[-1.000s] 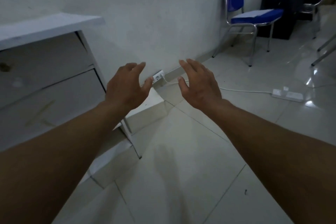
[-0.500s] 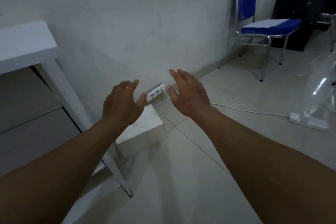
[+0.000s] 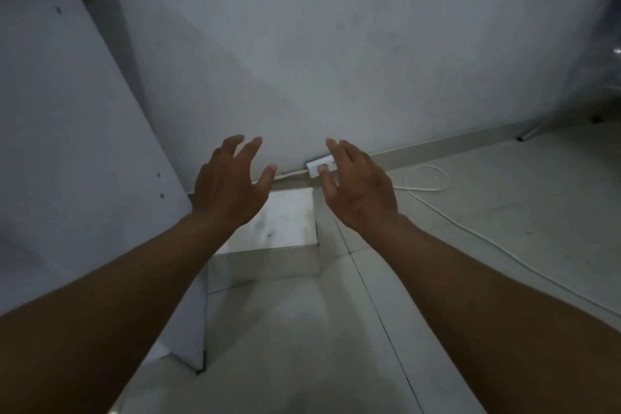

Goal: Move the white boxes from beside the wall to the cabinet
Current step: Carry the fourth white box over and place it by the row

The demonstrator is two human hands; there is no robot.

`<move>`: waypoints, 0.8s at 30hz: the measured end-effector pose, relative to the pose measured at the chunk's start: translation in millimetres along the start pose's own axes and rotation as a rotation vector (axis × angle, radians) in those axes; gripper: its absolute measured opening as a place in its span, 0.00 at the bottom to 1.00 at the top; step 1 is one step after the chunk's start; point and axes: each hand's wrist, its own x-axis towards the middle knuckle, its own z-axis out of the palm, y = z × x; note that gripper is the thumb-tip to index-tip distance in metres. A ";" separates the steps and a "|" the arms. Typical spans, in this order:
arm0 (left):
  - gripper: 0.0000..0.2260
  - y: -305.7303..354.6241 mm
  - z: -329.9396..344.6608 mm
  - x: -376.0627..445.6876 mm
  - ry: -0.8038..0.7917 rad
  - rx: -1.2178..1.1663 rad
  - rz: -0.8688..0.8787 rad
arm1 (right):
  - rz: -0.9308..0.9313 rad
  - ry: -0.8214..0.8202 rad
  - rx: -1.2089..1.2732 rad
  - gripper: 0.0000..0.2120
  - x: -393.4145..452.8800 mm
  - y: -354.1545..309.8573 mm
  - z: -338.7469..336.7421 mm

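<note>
- A flat white rectangular cardboard box (image 3: 285, 218) lies on the pale tiled floor (image 3: 302, 329), its far edge close to the foot of the plain white wall (image 3: 336, 44).
- The box's left side sits just beside the slanted side panel of a white-painted cabinet (image 3: 67, 144); whether the two touch cannot be told.
- The person's left hand (image 3: 228, 188) hangs above the box's left part, fingers spread and gently bent, thumb out. It holds nothing.
- The right hand (image 3: 359, 188) hangs above the box's right edge, palm turned inward, fingers extended and relaxed. It holds nothing.
- The two hands face each other with the box top visible in the gap between them; contact with the box is not visible.
- A white power strip (image 3: 317, 166) lies at the foot of the wall, partly hidden behind the right hand's fingers.
- A thin white cable (image 3: 470, 232) runs from that area across the floor to the right, with a loop near the skirting.
- The scene is dim; the box top shows faint smudges.
</note>
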 end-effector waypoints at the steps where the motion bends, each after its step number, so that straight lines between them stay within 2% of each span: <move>1: 0.26 -1.1 2.9 5.6 0.004 0.013 -0.020 | 0.010 -0.005 0.027 0.24 8.4 2.5 4.7; 7: 0.25 -27.8 33.1 31.2 -0.014 0.022 -0.079 | 0.063 -0.049 0.101 0.24 45.5 4.5 52.6; 11: 0.26 -72.5 80.7 44.3 0.005 0.009 -0.139 | 0.041 -0.057 0.098 0.24 55.9 20.1 113.1; 15: 0.26 -110.3 134.8 39.6 -0.017 -0.012 -0.179 | 0.140 -0.103 0.107 0.27 48.3 41.3 173.0; 24: 0.31 -169.3 239.4 16.0 -0.222 0.005 -0.389 | 0.396 -0.276 0.189 0.42 43.3 68.9 268.2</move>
